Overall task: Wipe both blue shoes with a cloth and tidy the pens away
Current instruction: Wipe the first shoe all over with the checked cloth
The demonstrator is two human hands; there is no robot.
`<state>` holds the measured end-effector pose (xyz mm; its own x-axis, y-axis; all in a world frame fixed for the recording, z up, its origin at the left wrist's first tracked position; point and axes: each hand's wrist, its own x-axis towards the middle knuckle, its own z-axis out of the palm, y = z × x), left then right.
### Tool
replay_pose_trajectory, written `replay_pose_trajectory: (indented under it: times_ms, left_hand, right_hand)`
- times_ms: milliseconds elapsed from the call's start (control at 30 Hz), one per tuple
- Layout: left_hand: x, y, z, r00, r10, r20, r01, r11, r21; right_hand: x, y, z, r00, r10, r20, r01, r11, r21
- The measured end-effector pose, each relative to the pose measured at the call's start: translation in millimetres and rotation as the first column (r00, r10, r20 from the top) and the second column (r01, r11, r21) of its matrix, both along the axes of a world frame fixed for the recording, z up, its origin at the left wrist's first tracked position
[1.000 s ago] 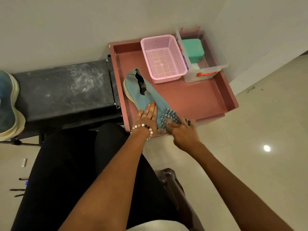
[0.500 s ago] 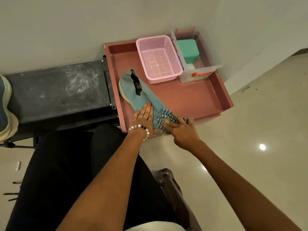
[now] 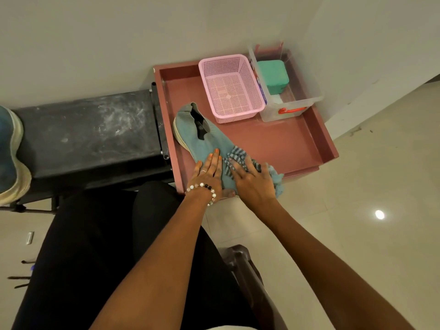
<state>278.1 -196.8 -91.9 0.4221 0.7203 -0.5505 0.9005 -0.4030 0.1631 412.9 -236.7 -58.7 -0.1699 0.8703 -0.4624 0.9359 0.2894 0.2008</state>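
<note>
Shoe in tray: blue shoe (image 3: pixel 204 139) lying on its side on floor of pink tray (image 3: pixel 281 141), heel toward wall, toe end toward near rim and covered by both hands.
Cloth: striped cloth (image 3: pixel 238 156) draped over toe end, bunched, trailing past near rim at right.
Right hand (image 3: pixel 252 181): flat on cloth, fingers straight and spread, pressing down; nothing pinched.
Left hand (image 3: pixel 209 172): flat on shoe just beside cloth, fingers straight and close together, steadying; beaded bracelet (image 3: pixel 203 188) at wrist.
Second shoe (image 3: pixel 9 156): blue, pale sole, at far left edge on black bench (image 3: pixel 85 132), well apart from tray.
Pens (image 3: pixel 20 279): dark thin shapes on floor at lower left, partly hidden by leg; count cannot be told.
Tray contents, rear: pink mesh basket (image 3: pixel 231 86) beside clear plastic box (image 3: pixel 292 101) holding green case (image 3: pixel 273 76).
</note>
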Motion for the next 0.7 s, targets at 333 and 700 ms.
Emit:
replay_pose_trajectory:
  times_ms: [333,700]
  left_hand:
    - [3,1,2,0.999,0.015,-0.041,-0.017,0.998,-0.053]
    - [-1,2,4,1.000,0.002,-0.029,-0.004,0.998,-0.058]
  right_hand:
    - [-5,37,-11,0.994,0.071,0.080,-0.080,0.989,0.121]
    - [-13,43,-1,1.000,0.027,-0.011,-0.026,0.995,0.091]
